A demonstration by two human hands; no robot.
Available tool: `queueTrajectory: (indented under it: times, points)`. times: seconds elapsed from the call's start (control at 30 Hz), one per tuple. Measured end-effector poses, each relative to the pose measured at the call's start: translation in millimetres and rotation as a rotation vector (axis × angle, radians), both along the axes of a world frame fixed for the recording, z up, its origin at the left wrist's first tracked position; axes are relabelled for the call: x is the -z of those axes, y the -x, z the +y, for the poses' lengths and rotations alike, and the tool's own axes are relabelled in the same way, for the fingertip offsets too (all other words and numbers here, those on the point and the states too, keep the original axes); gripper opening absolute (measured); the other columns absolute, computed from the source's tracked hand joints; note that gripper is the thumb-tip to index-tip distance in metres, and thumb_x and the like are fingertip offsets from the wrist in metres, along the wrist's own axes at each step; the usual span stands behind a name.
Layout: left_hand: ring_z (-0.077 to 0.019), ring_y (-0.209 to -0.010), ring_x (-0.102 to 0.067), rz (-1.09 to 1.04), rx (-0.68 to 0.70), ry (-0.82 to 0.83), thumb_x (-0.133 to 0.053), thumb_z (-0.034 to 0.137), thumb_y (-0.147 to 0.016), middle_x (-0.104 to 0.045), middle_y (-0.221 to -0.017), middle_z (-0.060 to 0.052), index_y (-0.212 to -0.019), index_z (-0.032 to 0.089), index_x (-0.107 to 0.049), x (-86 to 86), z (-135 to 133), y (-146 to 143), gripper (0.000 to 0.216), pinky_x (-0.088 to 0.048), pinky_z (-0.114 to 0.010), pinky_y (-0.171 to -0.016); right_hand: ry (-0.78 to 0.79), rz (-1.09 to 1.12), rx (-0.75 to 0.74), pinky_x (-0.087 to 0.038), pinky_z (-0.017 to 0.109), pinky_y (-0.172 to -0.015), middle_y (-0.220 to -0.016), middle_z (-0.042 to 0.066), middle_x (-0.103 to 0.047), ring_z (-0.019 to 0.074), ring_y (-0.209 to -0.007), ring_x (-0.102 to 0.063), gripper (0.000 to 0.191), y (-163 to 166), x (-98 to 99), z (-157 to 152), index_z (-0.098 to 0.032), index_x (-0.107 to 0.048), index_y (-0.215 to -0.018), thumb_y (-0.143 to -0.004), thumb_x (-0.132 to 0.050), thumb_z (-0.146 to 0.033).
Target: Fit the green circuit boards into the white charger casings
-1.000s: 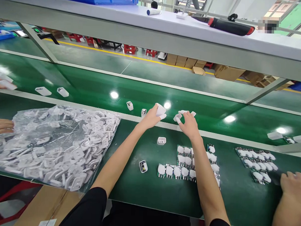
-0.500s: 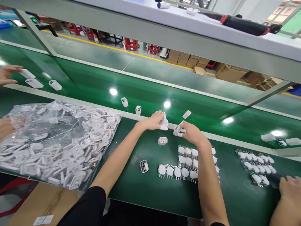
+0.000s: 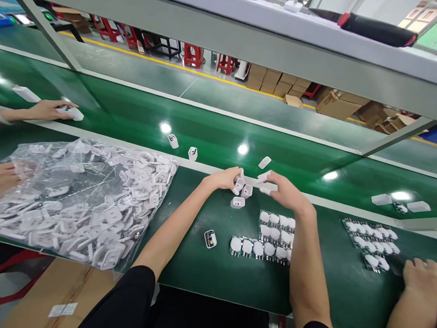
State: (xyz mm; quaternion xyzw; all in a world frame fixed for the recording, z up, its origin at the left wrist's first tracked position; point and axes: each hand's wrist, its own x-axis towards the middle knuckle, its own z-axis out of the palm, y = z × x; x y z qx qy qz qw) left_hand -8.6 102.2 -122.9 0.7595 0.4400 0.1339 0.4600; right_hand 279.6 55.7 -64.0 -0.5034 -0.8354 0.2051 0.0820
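My left hand [image 3: 225, 178] grips a white plastic charger shell [image 3: 239, 185] at the near edge of the green belt, its open end facing me. A second charger shell [image 3: 246, 192] stands right beside it, and a third [image 3: 237, 202] is just nearer to me. To the right my right hand [image 3: 287, 192] hovers with thumb and finger apart and nothing between them; white covers sit on its fingertips. Below it lie rows of green circuit boards [image 3: 258, 249] topped with white pads, partly hidden by my right forearm. A shell with a board inside [image 3: 210, 239] rests on the table.
A clear bag of white plastic parts [image 3: 105, 212] covers the left side, with another person's hand [image 3: 5, 180] on it. More shells [image 3: 192, 153] lie on the belt [image 3: 134, 118]. At right are further boards [image 3: 371, 241] and another person's hand [image 3: 424, 281]. A shelf [image 3: 244, 35] crosses above.
My right hand has let go of a shell, left standing beside my left hand, and moved slightly right. Shells on the belt have shifted left. At far left, another person's hand has reached in over a shell.
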Motion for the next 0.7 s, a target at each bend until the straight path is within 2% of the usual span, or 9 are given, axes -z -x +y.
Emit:
queueTrajectory:
  times: [0.13,0.2,0.23,0.33,0.4,0.43,0.53,0.63,0.7]
  points:
    - [-0.0205,-0.082,-0.066,0.000,0.012,0.037,-0.094,0.014,-0.060,-0.063,-0.101,0.001,-0.101,0.025,-0.060,3.3,1.6,6.6,0.055,-0.050,-0.031,-0.067,-0.117,-0.030,0.110,-0.054,0.063,-0.119,-0.150,0.016,-0.069,0.0391,-0.141,-0.064,0.059,-2.4,0.1,39.6,-0.028,-0.070,-0.147,-0.092,-0.058,-0.010]
    - [-0.0201,-0.084,-0.067,-0.009,0.018,0.037,-0.097,0.015,-0.057,-0.063,-0.106,0.000,-0.106,0.025,-0.063,5.6,2.8,8.3,0.061,-0.053,-0.031,-0.070,-0.120,-0.065,0.104,-0.050,0.066,-0.122,-0.158,0.018,-0.064,0.0407,-0.151,-0.056,0.060,4.9,7.5,69.6,-0.025,-0.071,-0.146,-0.090,-0.060,-0.007]
    - [-0.0198,-0.085,-0.067,-0.014,0.021,0.033,-0.098,0.016,-0.056,-0.062,-0.108,0.000,-0.110,0.025,-0.065,7.0,3.4,8.5,0.064,-0.054,-0.031,-0.072,-0.106,-0.084,0.098,-0.049,0.065,-0.123,-0.156,0.018,-0.066,0.0402,-0.152,-0.055,0.054,9.0,11.7,84.2,-0.025,-0.073,-0.141,-0.091,-0.062,-0.008]
    - [-0.0186,-0.085,-0.066,-0.027,0.025,0.018,-0.097,0.016,-0.057,-0.061,-0.112,0.000,-0.117,0.026,-0.068,11.7,4.4,7.8,0.068,-0.055,-0.031,-0.074,-0.046,-0.122,0.080,-0.057,0.057,-0.115,-0.140,0.013,-0.073,0.0324,-0.134,-0.067,0.027,17.9,20.8,116.7,-0.022,-0.075,-0.129,-0.103,-0.073,-0.028]
    - [-0.0184,-0.084,-0.065,-0.032,0.025,0.004,-0.096,0.016,-0.058,-0.060,-0.111,0.001,-0.117,0.026,-0.069,14.8,4.8,6.7,0.065,-0.054,-0.031,-0.075,-0.031,-0.124,0.084,-0.062,0.050,-0.106,-0.131,0.009,-0.075,0.0262,-0.118,-0.073,0.034,19.9,21.6,124.3,-0.020,-0.074,-0.127,-0.106,-0.077,-0.046]
    - [-0.0186,-0.084,-0.065,-0.033,0.024,-0.004,-0.096,0.016,-0.058,-0.060,-0.110,0.001,-0.115,0.025,-0.069,16.1,5.1,6.1,0.064,-0.054,-0.031,-0.076,-0.036,-0.118,0.092,-0.063,0.047,-0.102,-0.128,0.009,-0.076,0.0246,-0.112,-0.073,0.037,19.7,20.2,123.3,-0.019,-0.073,-0.128,-0.106,-0.077,-0.049]
    - [-0.0194,-0.084,-0.064,-0.027,0.014,-0.026,-0.096,0.015,-0.056,-0.059,-0.106,0.001,-0.108,0.024,-0.069,18.4,6.5,3.6,0.059,-0.053,-0.032,-0.076,-0.069,-0.080,0.122,-0.060,0.042,-0.095,-0.119,0.008,-0.079,0.0241,-0.103,-0.073,0.039,15.1,11.7,102.6,-0.021,-0.070,-0.135,-0.101,-0.076,-0.038]
    - [-0.0201,-0.083,-0.062,-0.032,0.011,-0.049,-0.094,0.014,-0.056,-0.059,-0.102,0.001,-0.100,0.024,-0.067,18.2,6.6,1.2,0.053,-0.050,-0.032,-0.075,-0.082,-0.056,0.150,-0.055,0.038,-0.085,-0.107,0.005,-0.081,0.0252,-0.094,-0.072,0.053,6.3,2.7,61.3,-0.024,-0.067,-0.143,-0.093,-0.077,-0.037]
    - [-0.0211,-0.085,-0.062,-0.055,0.013,-0.061,-0.093,0.014,-0.056,-0.061,-0.101,0.001,-0.097,0.024,-0.066,18.7,4.5,0.8,0.050,-0.049,-0.032,-0.076,-0.077,-0.056,0.170,-0.052,0.036,-0.079,-0.103,0.005,-0.081,0.0263,-0.092,-0.073,0.051,0.5,-0.3,29.2,-0.026,-0.068,-0.138,-0.090,-0.079,-0.038]
